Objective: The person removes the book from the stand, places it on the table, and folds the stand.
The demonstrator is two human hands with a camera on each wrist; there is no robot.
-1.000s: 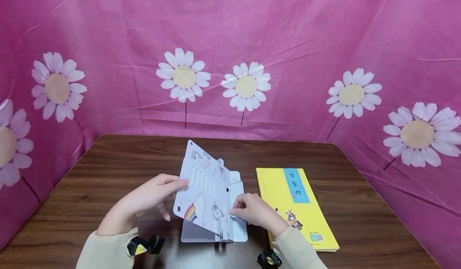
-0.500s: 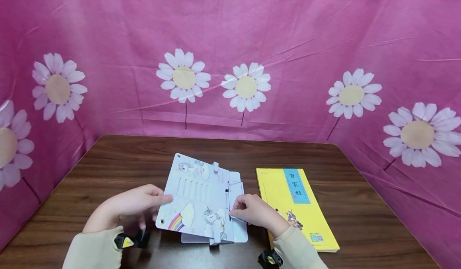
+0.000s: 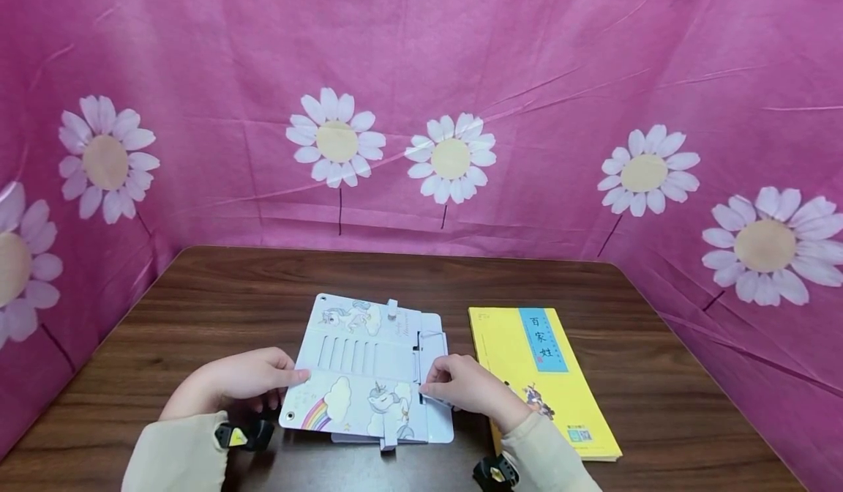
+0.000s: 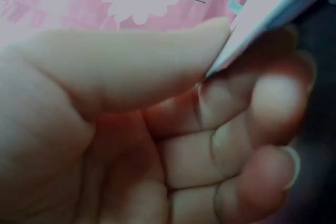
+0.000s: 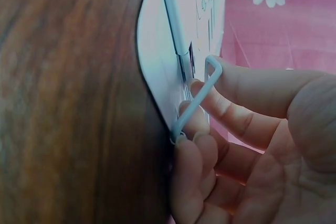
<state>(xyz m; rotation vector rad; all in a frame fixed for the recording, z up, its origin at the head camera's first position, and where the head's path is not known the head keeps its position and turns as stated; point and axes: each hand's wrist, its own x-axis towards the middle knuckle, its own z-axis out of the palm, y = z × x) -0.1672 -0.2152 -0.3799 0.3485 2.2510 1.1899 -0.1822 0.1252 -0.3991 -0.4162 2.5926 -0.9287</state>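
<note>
A white book stand with unicorn, cloud and rainbow prints lies on the table. Its slotted printed panel tilts low over a plain white base plate. My left hand pinches the panel's left edge, thumb on top and fingers curled beneath, as the left wrist view shows. At the stand's right side, my right hand holds a bent white wire bracket between thumb and fingers. Small white page clips stick out at the panel's near and far edges.
To the right of the stand lies a yellow book with a blue title label, its near left part behind my right hand. The brown wooden table meets a pink cloth backdrop printed with white daisies.
The printed panel has swung down to the left, from steeply raised to nearly flat. My left hand has gone down with its edge. My right hand has stayed at the bracket.
</note>
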